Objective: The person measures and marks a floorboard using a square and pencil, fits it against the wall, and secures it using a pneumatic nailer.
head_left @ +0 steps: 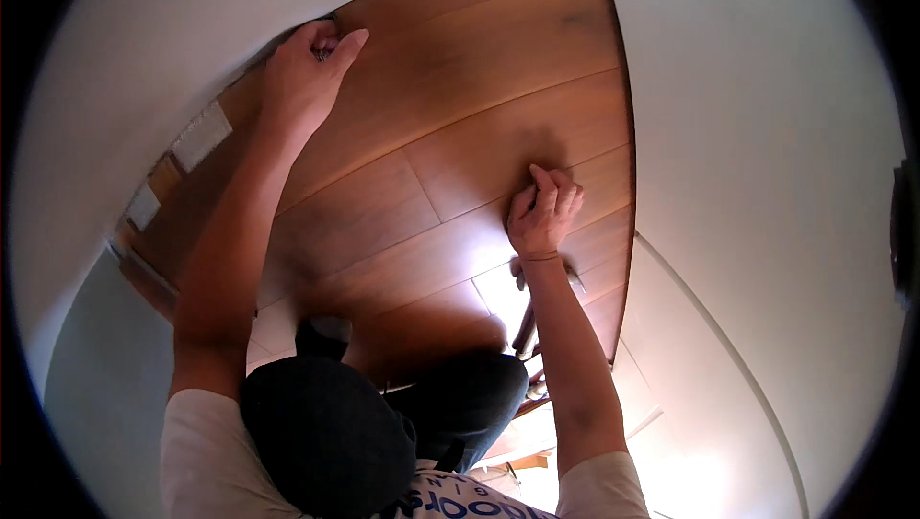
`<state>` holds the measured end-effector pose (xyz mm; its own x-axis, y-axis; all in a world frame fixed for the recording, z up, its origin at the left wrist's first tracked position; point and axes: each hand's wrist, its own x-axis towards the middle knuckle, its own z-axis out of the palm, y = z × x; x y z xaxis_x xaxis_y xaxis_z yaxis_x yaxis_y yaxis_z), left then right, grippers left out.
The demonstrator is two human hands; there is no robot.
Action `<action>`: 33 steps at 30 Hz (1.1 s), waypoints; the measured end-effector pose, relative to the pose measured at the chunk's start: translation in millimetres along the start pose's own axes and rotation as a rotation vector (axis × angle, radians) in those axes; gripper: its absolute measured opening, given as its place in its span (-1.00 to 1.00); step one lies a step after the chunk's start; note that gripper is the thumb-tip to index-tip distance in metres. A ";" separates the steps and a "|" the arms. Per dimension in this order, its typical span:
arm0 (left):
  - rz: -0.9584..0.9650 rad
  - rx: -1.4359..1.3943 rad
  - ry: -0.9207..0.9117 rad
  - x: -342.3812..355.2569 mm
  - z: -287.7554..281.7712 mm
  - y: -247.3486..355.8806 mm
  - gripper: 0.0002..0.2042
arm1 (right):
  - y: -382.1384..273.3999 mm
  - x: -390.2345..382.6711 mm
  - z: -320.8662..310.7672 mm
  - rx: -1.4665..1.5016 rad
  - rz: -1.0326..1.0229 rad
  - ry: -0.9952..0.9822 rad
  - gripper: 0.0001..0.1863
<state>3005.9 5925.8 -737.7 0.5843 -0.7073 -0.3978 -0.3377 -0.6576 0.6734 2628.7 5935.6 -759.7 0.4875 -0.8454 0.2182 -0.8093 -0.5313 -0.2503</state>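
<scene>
My left hand (309, 78) is at the far left edge of a brown wood-plank floor (479, 49), against the white wall. Its fingers curl inward and the thumb sticks out; a small greyish thing shows in the curl, too small to name. Lower on the right, my right hand (544, 212) is just over the planks, casting a shadow. Its fingers are bent toward the thumb, with a dark spot between them that I cannot make out. Close behind my right wrist lies what looks like a hammer (525, 332), partly hidden by my forearm.
Pale blocks (201, 136) and a small wood piece (165, 177) sit along the gap by the left wall (125, 88). A smooth white panel (757, 136) borders the planks on the right. My bent knee (326, 433) is at the bottom, with bright light beyond.
</scene>
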 end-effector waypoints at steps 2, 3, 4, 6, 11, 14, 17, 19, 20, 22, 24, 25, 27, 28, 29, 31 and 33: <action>0.022 0.016 0.010 1.5 -2.3 -5.6 -0.45 | -1.8 0.5 1.3 0.013 0.002 0.010 -0.54; 0.000 -0.022 -0.013 2.0 -3.6 -5.5 -0.45 | -2.2 0.6 1.4 0.023 0.005 0.010 -0.54; -0.023 -0.061 -0.037 2.7 -4.0 -4.2 -0.45 | -2.4 0.9 1.1 0.019 0.007 0.017 -0.54; -0.031 -0.004 -0.014 -2.8 -0.7 6.6 -0.45 | -2.3 0.4 -1.0 0.012 0.013 0.000 -0.55; -0.010 0.159 0.016 -4.8 7.6 12.8 -0.45 | -8.7 12.7 -12.5 -0.006 0.028 -0.013 -0.56; 0.083 0.117 0.130 -1.9 7.8 -1.6 -0.44 | -18.1 71.3 -23.6 0.009 -0.074 0.015 -0.59; -0.004 0.205 0.033 -4.8 6.6 9.7 -0.44 | 2.9 163.9 -27.4 0.339 -0.202 0.074 -0.67; 0.023 0.153 0.073 -1.6 3.6 -10.0 -0.44 | -26.1 245.1 -34.9 0.309 -0.302 0.227 -0.71; 0.042 0.163 0.066 -1.5 6.5 -2.4 -0.44 | -16.1 256.8 -16.2 0.303 -0.285 0.242 -0.71; 0.018 0.135 0.047 -3.0 7.2 6.2 -0.44 | -2.5 253.8 43.3 -0.105 -0.228 0.311 -0.73; 0.020 0.127 0.029 -2.8 14.8 9.7 -0.45 | 9.7 239.8 71.2 0.011 -0.082 0.221 -0.73; 0.015 0.123 0.026 -3.1 13.5 7.2 -0.46 | 9.5 238.1 70.4 0.105 -0.025 0.227 -0.73; 0.005 0.193 0.025 -1.5 9.5 2.8 -0.48 | 2.9 248.1 81.8 0.110 -0.017 0.225 -0.72; 0.057 0.179 0.084 -3.5 10.8 -0.1 -0.48 | 1.2 252.7 83.6 0.102 -0.017 0.229 -0.72; 0.113 0.163 0.142 -3.9 11.7 -1.1 -0.48 | 1.3 251.7 81.2 0.100 -0.007 0.235 -0.72; 0.106 0.145 0.134 -2.0 14.0 -5.8 -0.49 | -2.7 244.7 74.0 0.010 0.110 0.255 -0.65; 0.082 0.095 0.114 -0.1 18.0 -6.7 -0.49 | -7.3 241.6 71.5 -0.014 0.064 0.276 -0.61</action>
<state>2994.8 5925.6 -753.3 0.6299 -0.7295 -0.2667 -0.4528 -0.6239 0.6370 2775.9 5731.3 -772.6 0.3291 -0.8293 0.4517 -0.8408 -0.4751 -0.2596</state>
